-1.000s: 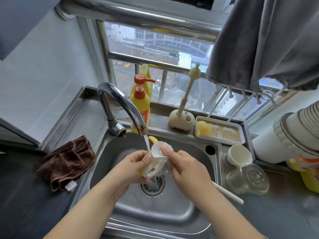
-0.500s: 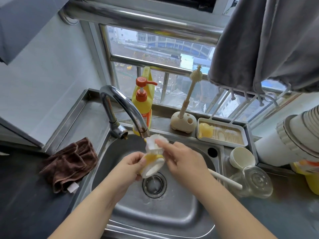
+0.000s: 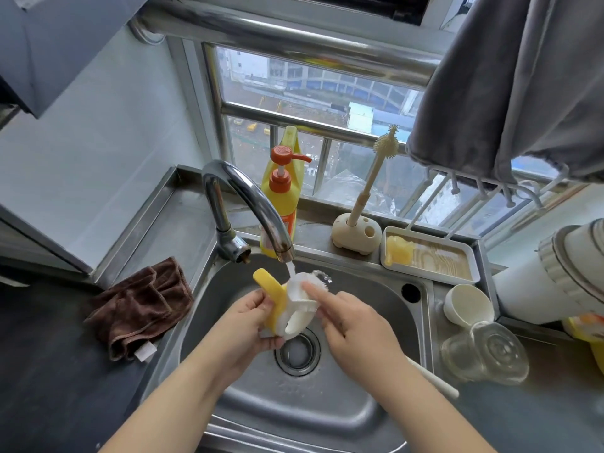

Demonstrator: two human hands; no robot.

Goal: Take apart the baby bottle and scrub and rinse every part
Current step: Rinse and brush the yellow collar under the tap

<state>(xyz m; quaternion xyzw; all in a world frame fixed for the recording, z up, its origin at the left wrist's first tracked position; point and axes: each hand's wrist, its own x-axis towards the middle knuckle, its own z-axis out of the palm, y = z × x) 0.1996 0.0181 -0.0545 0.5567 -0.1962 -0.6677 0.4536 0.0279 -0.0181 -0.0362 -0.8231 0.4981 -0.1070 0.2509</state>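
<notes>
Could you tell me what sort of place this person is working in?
Most likely a home kitchen, high up in a building. A steel sink with a running faucet sits under a barred window overlooking city buildings, with a pump soap bottle and a bottle brush on the ledge.

The deep steel sink (image 3: 376, 328) and the curved chrome tap (image 3: 242, 194) are smooth, glossy metal, while the crumpled brown cloth (image 3: 140, 305) on the dark matt desk (image 3: 49, 387) looks soft and napped. The yellow-and-white bottle collar with handles (image 3: 287, 308) and the yellow pump bottle with an orange top (image 3: 282, 197) are smooth plastic, and the clear domed bottle cap (image 3: 487, 354) is shiny and transparent.
</notes>
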